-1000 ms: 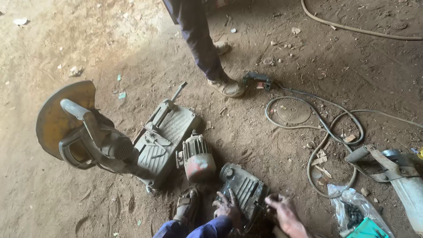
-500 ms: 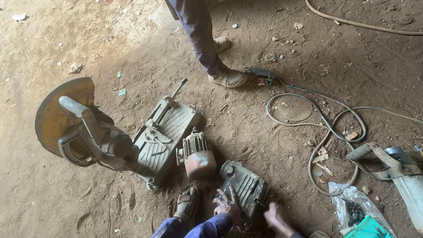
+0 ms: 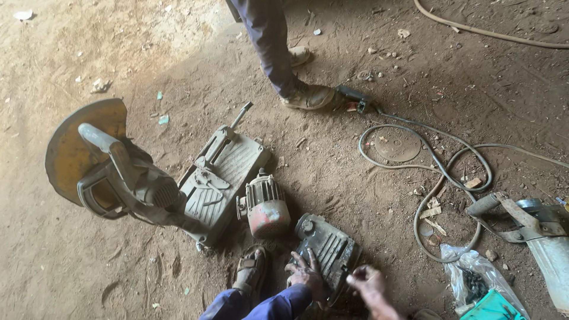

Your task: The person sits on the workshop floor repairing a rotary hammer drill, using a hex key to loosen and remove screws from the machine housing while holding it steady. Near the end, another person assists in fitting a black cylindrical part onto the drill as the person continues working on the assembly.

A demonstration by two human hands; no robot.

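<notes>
Two grimy hands, left (image 3: pixel 306 275) and right (image 3: pixel 368 283), rest spread fingers on a ribbed grey metal housing (image 3: pixel 326 249).

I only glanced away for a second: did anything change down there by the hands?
Little. The right hand drew in closer to the dark ribbed casing; it is not clearly gripping anything. The left hand stayed resting on that casing. The chop saw, the small motor and the cable kept their places.

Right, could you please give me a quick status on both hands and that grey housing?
Left hand flat on the grey ribbed housing, gripping nothing. Right hand beside it, empty, off the casing. Small motor and chop saw close alongside.
</notes>
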